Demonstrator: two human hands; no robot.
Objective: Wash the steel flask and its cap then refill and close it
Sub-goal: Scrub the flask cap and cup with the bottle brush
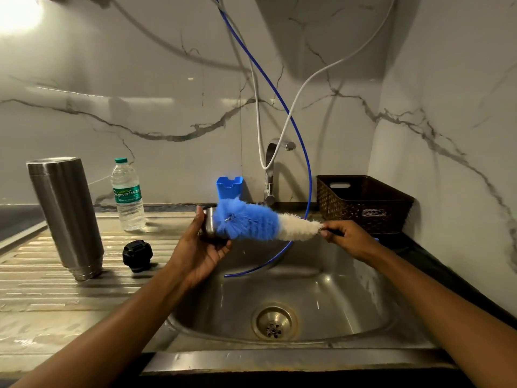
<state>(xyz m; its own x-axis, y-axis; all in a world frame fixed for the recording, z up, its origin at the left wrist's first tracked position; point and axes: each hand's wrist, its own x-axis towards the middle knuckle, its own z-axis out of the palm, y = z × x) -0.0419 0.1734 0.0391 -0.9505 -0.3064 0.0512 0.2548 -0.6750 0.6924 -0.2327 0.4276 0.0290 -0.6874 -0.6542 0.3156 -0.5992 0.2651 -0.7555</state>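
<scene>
The steel flask (pixel 65 217) stands at the left on the ribbed drainboard (pixel 33 289). Its black cap (pixel 137 255) lies just to its right, apart from it. Over the far edge of the sink (pixel 307 289), the left hand (pixel 201 253) curls round a small steel cup (pixel 209 223). The cup is mostly hidden by the palm and by the blue bristles of a bottle brush (pixel 251 222) at its mouth. The right hand (pixel 347 238) pinches the brush's handle, which is almost wholly covered. A water bottle (pixel 128 197), tap (pixel 270 175) and brown basket (pixel 363 203) stand farther back.
</scene>
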